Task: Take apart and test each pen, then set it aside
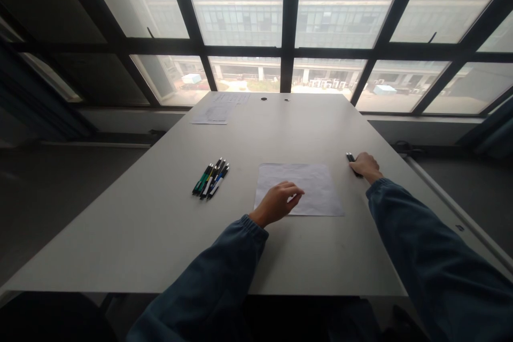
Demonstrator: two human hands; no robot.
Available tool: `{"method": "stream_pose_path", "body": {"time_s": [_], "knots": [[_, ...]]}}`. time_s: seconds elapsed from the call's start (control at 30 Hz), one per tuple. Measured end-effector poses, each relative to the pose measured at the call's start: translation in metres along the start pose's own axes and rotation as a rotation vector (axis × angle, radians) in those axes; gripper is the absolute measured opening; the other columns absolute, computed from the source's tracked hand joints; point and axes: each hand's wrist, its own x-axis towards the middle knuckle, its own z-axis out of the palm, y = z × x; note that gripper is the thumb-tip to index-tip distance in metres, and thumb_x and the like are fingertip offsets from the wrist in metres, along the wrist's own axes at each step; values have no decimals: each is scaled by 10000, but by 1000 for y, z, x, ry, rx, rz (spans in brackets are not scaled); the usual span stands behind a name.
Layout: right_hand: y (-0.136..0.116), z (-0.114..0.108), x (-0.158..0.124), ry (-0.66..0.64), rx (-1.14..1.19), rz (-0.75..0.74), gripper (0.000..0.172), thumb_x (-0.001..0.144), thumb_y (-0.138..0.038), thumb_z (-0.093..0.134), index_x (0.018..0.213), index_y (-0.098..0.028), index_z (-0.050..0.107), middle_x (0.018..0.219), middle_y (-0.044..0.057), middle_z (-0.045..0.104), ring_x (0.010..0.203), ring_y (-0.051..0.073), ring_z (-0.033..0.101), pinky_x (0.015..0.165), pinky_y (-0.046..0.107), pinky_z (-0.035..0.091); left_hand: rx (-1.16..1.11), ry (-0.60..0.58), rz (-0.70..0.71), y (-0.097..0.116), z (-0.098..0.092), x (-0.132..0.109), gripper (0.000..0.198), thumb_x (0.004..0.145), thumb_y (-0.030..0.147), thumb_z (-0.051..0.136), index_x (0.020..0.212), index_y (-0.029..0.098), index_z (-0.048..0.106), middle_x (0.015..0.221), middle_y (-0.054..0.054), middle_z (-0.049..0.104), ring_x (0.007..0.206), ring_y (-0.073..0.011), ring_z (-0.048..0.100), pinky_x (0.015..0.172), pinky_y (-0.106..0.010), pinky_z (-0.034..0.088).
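A white sheet of paper (308,184) lies flat on the grey table (160,224) in front of me. My left hand (278,201) rests on the sheet's near left part, fingers loosely curled with nothing in them. My right hand (364,165) lies to the right of the sheet, closed over a black pen (351,158) whose tip sticks out beyond the fingers. A bunch of several pens (211,179) with green, blue and black barrels lies to the left of the sheet.
Printed sheets (218,109) lie at the far left of the table near the window. Two small round cable holes (263,99) sit at the far edge. Large dark-framed windows stand behind the table.
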Motion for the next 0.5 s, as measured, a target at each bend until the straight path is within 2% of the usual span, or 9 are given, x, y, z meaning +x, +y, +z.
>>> {"method": "stream_pose_path", "body": {"time_s": [0.17, 0.27, 0.33, 0.4, 0.47, 0.5], "knots": [[2, 1, 1, -54, -15, 34, 347, 709, -255, 706, 1018, -97, 693, 1034, 219, 672, 985, 334, 662, 792, 387, 536, 11, -3, 2, 0, 0, -1, 194, 951, 241, 528, 979, 186, 713, 876, -58, 695, 808, -162, 607, 785, -291, 495], [0, -3, -4, -60, -21, 33, 390, 729, -311, 703, 1043, -80, 687, 1058, 228, 670, 993, 349, 655, 801, 395, 527, 14, -1, 2, -1, 0, -1, 198, 951, 245, 526, 976, 188, 714, 875, -59, 696, 812, -163, 610, 782, -291, 496], [-6, -7, -11, -24, -24, 7, 439, 761, -382, 682, 1077, -78, 678, 1083, 231, 666, 1016, 359, 643, 819, 410, 516, 16, 1, 0, -1, 0, -1, 205, 951, 246, 521, 980, 189, 716, 870, -59, 697, 812, -165, 613, 785, -295, 499], [-16, -12, -21, 71, 3, -75, 464, 802, -426, 640, 1131, -100, 659, 1110, 212, 664, 1051, 353, 623, 844, 414, 502, 23, 10, -11, -2, -1, -1, 200, 947, 240, 524, 983, 191, 715, 869, -59, 698, 820, -170, 617, 796, -303, 501], [-32, -15, -37, 161, 77, -171, 445, 834, -405, 605, 1181, -127, 633, 1117, 180, 667, 1046, 317, 620, 853, 391, 492, 36, 25, -37, -4, -1, 0, 189, 939, 228, 533, 990, 196, 712, 899, -61, 703, 855, -179, 623, 828, -321, 502], [-40, -16, -47, 163, 134, -227, 415, 847, -390, 591, 1173, -137, 635, 1079, 157, 681, 1011, 289, 630, 852, 372, 488, 49, 34, -57, -6, -2, 0, 182, 933, 219, 540, 998, 198, 709, 922, -62, 705, 879, -186, 625, 853, -334, 500]]}}
